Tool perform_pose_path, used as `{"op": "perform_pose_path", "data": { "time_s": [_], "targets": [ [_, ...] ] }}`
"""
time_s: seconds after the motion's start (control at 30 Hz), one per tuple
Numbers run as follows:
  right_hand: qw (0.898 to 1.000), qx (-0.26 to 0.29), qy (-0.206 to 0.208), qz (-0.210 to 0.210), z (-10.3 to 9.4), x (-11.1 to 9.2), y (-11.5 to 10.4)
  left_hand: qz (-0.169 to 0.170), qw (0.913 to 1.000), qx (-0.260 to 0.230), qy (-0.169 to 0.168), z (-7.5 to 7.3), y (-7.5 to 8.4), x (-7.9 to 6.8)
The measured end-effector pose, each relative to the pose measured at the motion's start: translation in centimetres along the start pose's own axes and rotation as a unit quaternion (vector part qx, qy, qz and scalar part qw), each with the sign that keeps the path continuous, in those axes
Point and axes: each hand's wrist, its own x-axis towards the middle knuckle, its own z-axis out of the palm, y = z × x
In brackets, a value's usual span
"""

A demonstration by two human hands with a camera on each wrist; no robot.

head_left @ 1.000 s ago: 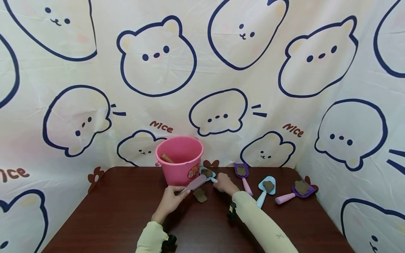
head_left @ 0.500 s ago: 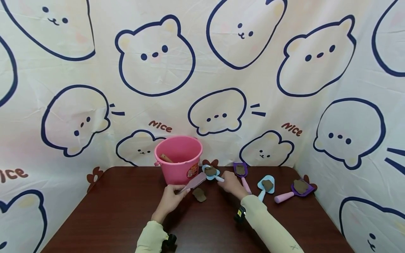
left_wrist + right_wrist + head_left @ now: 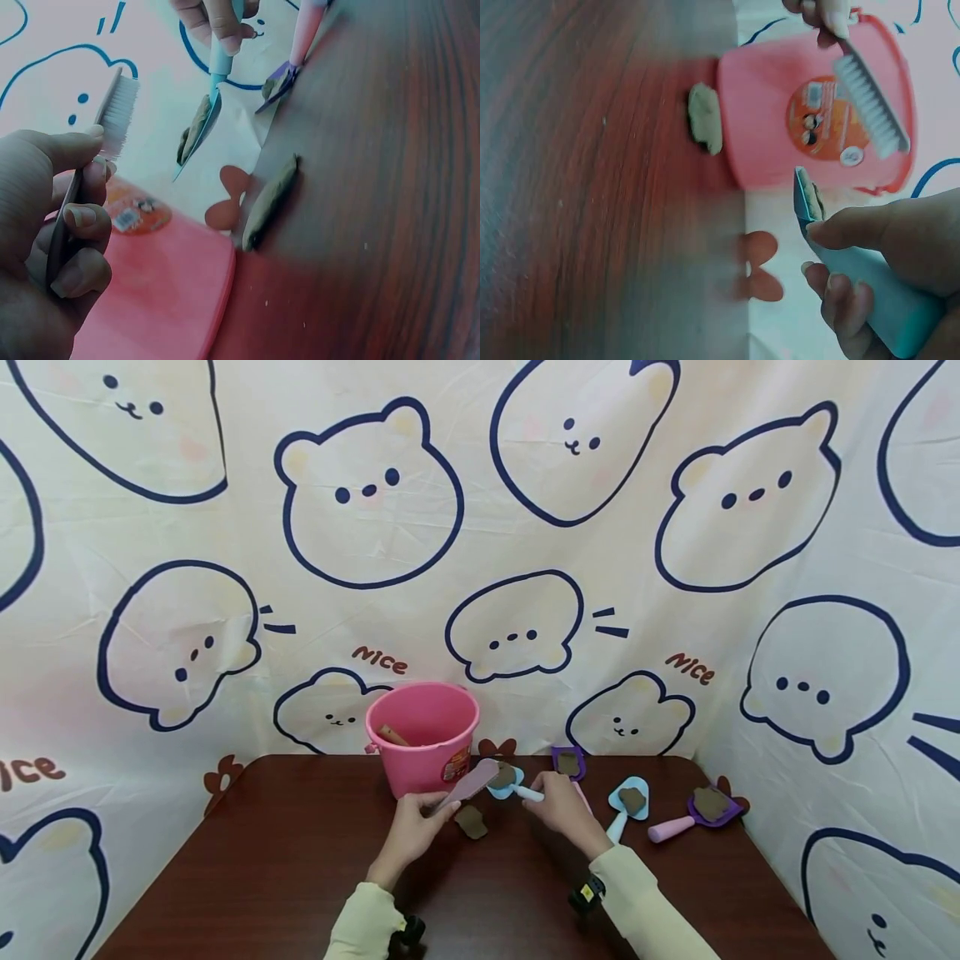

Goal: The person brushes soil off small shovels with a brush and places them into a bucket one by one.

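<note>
My left hand (image 3: 411,833) grips a mauve brush (image 3: 471,781) by its handle, and white bristles (image 3: 120,120) show in the left wrist view. My right hand (image 3: 564,810) holds a light blue toy shovel (image 3: 528,794) by the handle, thumb along its top. On the shovel's blade lies a brown lump of clay (image 3: 503,773). In the head view the brush head overlaps the blade's left edge; in both wrist views the two stand apart. The blade is raised off the table. Below the brush, a flat brown clay piece (image 3: 472,822) lies on the table.
A pink bucket (image 3: 431,768) stands behind my left hand, with a brown stick-like thing (image 3: 393,735) inside. To the right on the dark wood table (image 3: 247,877) lie a purple shovel (image 3: 567,762), another blue shovel (image 3: 628,800) and a second purple shovel (image 3: 714,807), each bearing clay.
My right hand has moved right and nearer, drawing the clay-laden blue shovel away from the bucket. My left hand has tilted the brush up and to the right, toward the blade.
</note>
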Motion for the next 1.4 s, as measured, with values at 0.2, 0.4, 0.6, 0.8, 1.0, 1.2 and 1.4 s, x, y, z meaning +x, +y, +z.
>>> {"op": "perform_pose_path", "data": {
  "time_s": [0.2,0.4,0.6,0.8,1.0,1.2,1.4],
  "targets": [
    [1.000,0.016,0.003,-0.025,-0.2,-1.2,-0.8,0.012,0.9998,0.014,-0.008,0.7,0.8,-0.2],
    [0.998,0.022,0.020,-0.055,0.0,-2.0,-1.2,0.022,0.9992,0.022,-0.023,1.4,1.0,-0.4],
    [0.997,0.038,0.025,-0.059,0.0,-2.8,-1.7,0.027,0.9991,0.028,-0.019,2.3,1.2,-0.4],
    [0.998,0.042,0.022,-0.052,0.0,-3.4,-2.1,0.024,0.9988,0.034,-0.026,2.8,1.3,-0.4],
    [0.998,0.043,0.023,-0.045,0.0,-3.8,-2.5,0.020,0.9974,0.050,-0.047,2.9,1.4,-0.6],
    [0.998,0.041,0.025,-0.043,0.0,-4.1,-2.7,0.024,0.9965,0.058,-0.056,2.9,1.5,-0.6],
    [0.998,0.045,0.023,-0.042,-0.3,-4.2,-2.7,0.036,0.9948,0.078,-0.055,2.6,1.2,-0.5]
  ]
}}
